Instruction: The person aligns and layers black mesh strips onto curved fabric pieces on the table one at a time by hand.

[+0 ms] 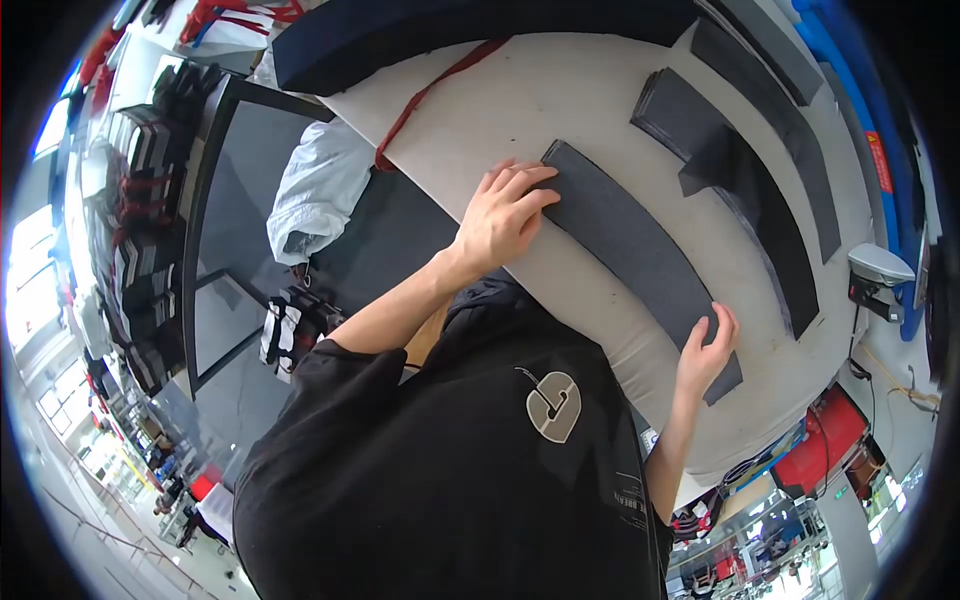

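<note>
A curved dark grey fabric strip (630, 235), which looks layered at its far end, lies flat on the pale padded table. My left hand (500, 215) is beside the strip's far left end, its loosely bent fingertips touching the edge. Near the other end, my right hand (708, 350) has its thumb and fingers apart, with the fingertips on or just above the cloth. Neither hand lifts the strip. To the right lies a stack of dark strips (680, 110), with a black piece (770, 220) folded over across it.
More grey strips (770, 100) line the table's far right side. A dark padded roll (480, 35) and a red strap (430, 95) lie at the back. An iron (880, 265) stands off the right edge. Pale cloth (318, 185) hangs left of the table (560, 80).
</note>
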`<control>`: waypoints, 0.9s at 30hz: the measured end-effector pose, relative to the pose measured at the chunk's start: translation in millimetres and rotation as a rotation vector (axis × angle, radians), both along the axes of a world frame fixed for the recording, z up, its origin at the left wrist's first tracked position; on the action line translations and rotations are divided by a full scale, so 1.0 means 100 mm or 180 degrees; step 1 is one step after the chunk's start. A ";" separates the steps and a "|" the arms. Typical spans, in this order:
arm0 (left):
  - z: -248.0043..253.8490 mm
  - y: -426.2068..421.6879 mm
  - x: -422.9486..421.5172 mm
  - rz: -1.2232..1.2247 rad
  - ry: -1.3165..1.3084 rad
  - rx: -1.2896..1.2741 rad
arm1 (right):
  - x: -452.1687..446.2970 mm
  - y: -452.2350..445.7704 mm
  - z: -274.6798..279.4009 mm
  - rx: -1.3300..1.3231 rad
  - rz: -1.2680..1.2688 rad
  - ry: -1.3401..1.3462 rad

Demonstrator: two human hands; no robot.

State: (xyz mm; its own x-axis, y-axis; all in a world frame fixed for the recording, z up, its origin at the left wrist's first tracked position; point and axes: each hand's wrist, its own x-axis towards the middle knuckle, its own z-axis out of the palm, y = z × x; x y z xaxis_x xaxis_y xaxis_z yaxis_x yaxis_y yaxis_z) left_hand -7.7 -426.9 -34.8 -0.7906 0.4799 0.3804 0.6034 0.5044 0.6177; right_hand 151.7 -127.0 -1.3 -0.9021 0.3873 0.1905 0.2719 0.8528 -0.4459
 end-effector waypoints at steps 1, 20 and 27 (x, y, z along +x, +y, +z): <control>0.02 0.00 -0.01 0.0069 0.0022 -0.0058 | 0.00 0.00 -0.02 0.0023 -0.0019 0.0020; 0.23 1.87 -0.83 -0.0697 0.0267 -0.0095 | -0.26 0.05 0.45 -0.0559 -0.0502 0.1005; 0.70 1.50 -0.90 -0.0456 -0.2222 0.2296 | -0.59 0.12 0.71 -0.0937 -0.0056 0.1189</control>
State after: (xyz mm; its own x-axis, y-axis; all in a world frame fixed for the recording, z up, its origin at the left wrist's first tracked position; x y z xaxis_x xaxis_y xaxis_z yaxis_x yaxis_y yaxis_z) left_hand -98.0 -276.7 35.5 -0.9001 0.4258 0.0918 0.0165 -0.1773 0.9840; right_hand 93.0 -115.2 69.9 -0.7855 0.4880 0.3805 0.0602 0.6723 -0.7379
